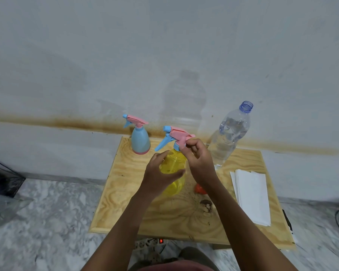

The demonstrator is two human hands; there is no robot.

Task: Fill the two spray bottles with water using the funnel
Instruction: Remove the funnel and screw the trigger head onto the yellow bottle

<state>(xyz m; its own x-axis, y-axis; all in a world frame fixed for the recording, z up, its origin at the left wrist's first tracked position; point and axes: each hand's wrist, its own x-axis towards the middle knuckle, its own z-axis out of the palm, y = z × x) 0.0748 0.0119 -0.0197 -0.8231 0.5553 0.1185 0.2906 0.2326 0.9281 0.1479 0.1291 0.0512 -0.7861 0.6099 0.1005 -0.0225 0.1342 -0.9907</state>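
Note:
A yellow spray bottle (174,163) stands on the wooden table (125,202). My left hand (159,173) wraps around its body. My right hand (198,159) pinches its pink and blue spray head (176,135) at the neck. A blue spray bottle (140,140) with a pink base and its pink spray head on stands at the table's back left. To the right stands a clear water bottle (229,133), uncapped and partly filled. An orange object (199,189), perhaps the funnel, lies mostly hidden behind my right wrist.
A stack of white paper (252,196) lies on the table's right side. A dark knot or stain (205,205) marks the wood. A power strip (151,243) sits on the marble floor under the front edge. The wall is right behind the table.

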